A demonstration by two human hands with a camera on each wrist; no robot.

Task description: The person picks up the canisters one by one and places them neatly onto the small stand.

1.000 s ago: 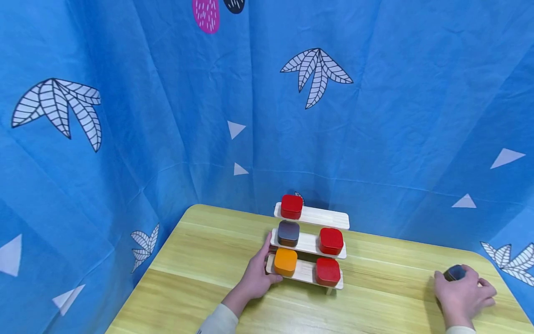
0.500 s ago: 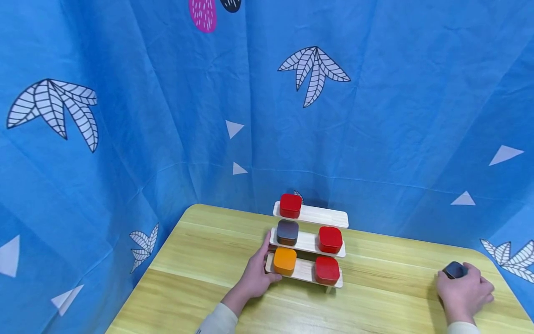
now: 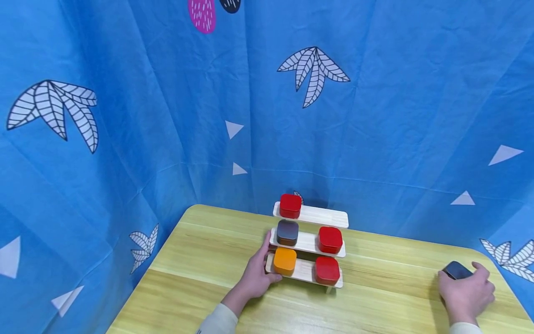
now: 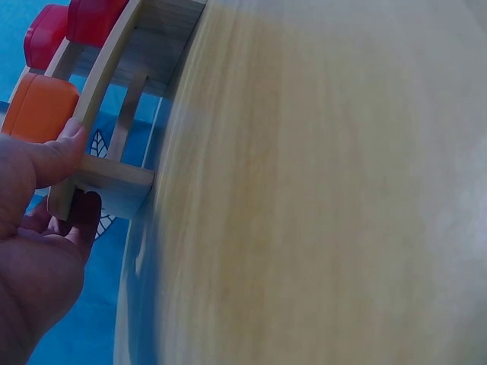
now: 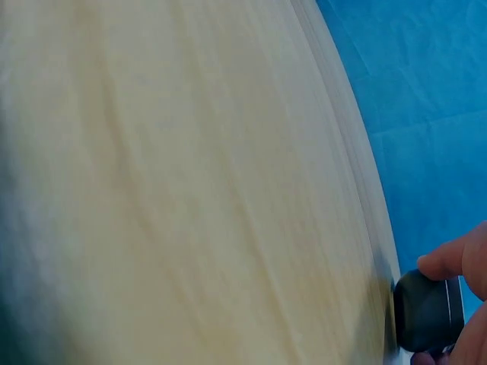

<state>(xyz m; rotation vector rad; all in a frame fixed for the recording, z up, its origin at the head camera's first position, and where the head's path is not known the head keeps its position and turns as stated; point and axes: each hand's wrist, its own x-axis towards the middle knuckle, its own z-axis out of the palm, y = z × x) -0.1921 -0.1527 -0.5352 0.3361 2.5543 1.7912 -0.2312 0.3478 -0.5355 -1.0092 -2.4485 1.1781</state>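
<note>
A three-tier wooden rack (image 3: 306,243) with pale shelves stands near the middle of the table in the head view. My left hand (image 3: 255,276) grips its left end; in the left wrist view the thumb lies at the front of the bottom shelf plank (image 4: 95,84) and the fingers curl behind it. An orange rounded box (image 3: 285,261) sits right beside that thumb. Far to the right, my right hand (image 3: 467,292) holds a dark rounded box (image 3: 456,270) between thumb and fingers. The right wrist view shows fingertips at opposite sides of this dark box (image 5: 426,312), close over the tabletop.
Red boxes sit on the top shelf's left (image 3: 290,206), the middle shelf's right (image 3: 330,240) and the bottom shelf's right. Another dark box (image 3: 287,232) is on the middle shelf's left. A blue curtain (image 3: 375,116) hangs behind the wooden table (image 3: 388,278).
My right hand has shifted slightly, and the dark box in it has turned so that more of its top shows. My left hand keeps its hold on the rack.
</note>
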